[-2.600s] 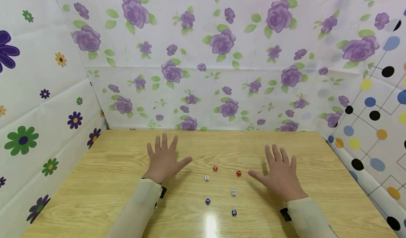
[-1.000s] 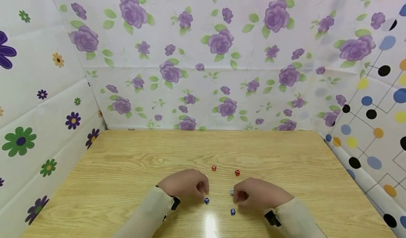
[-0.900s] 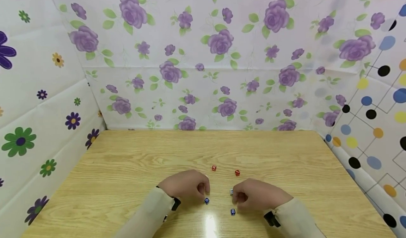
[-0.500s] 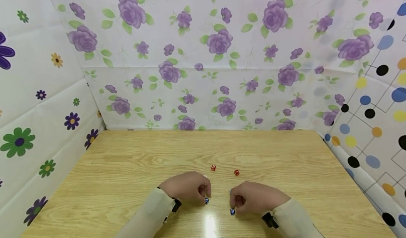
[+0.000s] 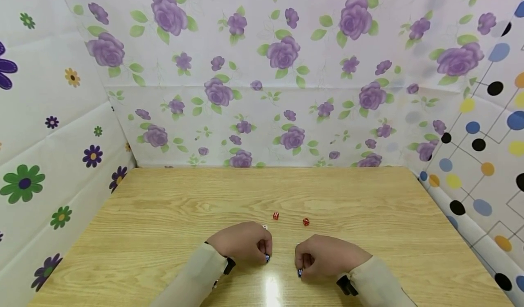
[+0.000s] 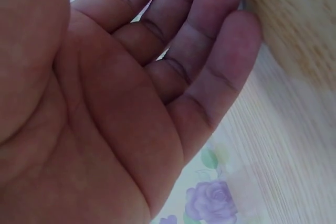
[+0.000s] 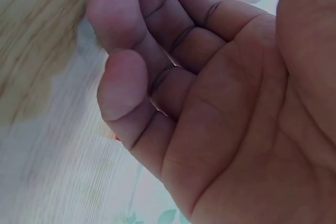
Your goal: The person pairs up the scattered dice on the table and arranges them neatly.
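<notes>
My left hand (image 5: 241, 241) pinches a small blue die (image 5: 268, 258) between thumb and fingertip, low over the wooden table. Opposite it, my right hand (image 5: 331, 254) pinches a second blue die (image 5: 300, 273), a little nearer to me. Behind the left knuckles a white die (image 5: 265, 227) peeks out. Another white die is almost wholly covered by the right hand. In both wrist views the palms and curled fingers fill the picture, and neither blue die shows there.
Two red dice, one left (image 5: 276, 216) and one right (image 5: 306, 222), lie beyond the hands. The wooden table (image 5: 196, 193) ends at a flowered cloth (image 5: 254, 125) at the back. Patterned cloths also stand at both sides.
From spread out above the table, both hands have come inward and down with fingers curled. In the last half second their fingertips have closed on the two blue dice.
</notes>
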`<state>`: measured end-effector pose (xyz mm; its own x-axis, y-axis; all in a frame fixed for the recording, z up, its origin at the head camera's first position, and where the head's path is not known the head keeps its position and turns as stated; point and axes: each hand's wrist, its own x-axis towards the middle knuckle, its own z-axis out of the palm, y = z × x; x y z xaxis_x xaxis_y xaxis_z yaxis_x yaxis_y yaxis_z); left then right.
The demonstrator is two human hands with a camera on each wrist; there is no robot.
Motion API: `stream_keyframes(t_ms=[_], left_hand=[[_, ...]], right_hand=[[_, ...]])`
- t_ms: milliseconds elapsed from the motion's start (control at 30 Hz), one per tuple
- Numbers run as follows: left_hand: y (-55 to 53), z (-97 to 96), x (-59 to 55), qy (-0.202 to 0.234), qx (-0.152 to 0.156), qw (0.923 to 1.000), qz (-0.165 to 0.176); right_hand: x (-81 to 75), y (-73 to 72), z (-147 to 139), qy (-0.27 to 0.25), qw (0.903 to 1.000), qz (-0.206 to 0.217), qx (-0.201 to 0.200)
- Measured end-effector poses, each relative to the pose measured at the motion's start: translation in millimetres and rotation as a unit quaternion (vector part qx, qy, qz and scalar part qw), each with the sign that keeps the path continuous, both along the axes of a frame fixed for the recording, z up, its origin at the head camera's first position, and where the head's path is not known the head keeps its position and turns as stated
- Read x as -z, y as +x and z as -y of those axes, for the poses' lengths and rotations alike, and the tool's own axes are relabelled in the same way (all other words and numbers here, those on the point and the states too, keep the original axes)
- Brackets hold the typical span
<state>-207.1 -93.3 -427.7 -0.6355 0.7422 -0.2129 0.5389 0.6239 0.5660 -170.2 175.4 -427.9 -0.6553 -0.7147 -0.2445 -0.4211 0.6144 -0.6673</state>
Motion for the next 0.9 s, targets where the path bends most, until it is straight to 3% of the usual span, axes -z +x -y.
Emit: stream_keyframes(t_ms=[600, 900], left_hand=[[1.8, -2.5, -4.3, -0.010, 0.007, 0.9999, -0.002], [6.1, -5.3, 0.4, -0.013, 0.007, 0.9991, 0.040]], right_hand=[[2.4, -1.7, 0.7, 0.010, 0.9996, -0.026, -0.009], [1.0, -3.0, 1.5, 0.003, 0.9995, -0.027, -0.018]])
